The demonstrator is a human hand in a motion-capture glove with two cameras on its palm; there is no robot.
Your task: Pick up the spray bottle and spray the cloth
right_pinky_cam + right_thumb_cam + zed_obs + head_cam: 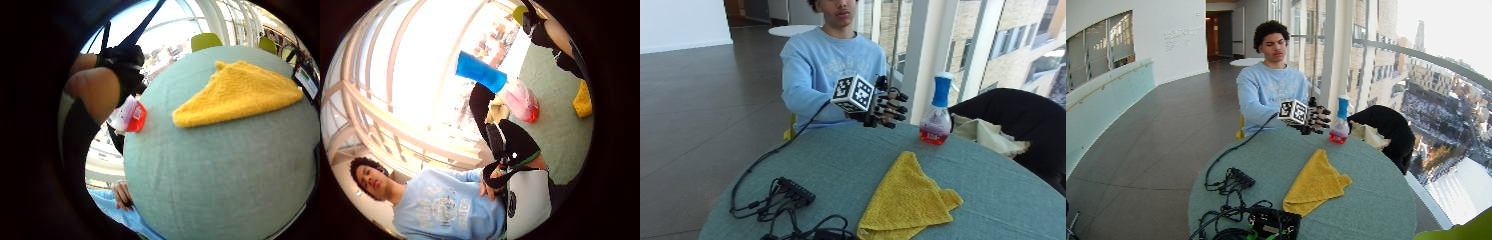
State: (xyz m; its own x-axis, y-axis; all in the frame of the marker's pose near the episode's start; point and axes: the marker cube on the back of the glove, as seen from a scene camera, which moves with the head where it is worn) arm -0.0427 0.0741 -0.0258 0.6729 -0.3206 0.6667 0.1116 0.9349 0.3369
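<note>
Spray bottle [937, 111] stands upright on the worktop [1013, 200], untouched, just beside the gloved right hand [881, 109], whose fingers [895, 106] hover spread, holding nothing; yellow cloth [906, 197] lies nearby, ready for spraying.

Spray bottle [935, 118] upright on counter [840, 165], near far edge. Cloth [906, 197] flat on counter, nearer camera, apart from bottle. Gloved hand [881, 111] raised above counter, beside bottle, not touching. Cable bundle [783, 197] on counter, beside cloth.
</note>
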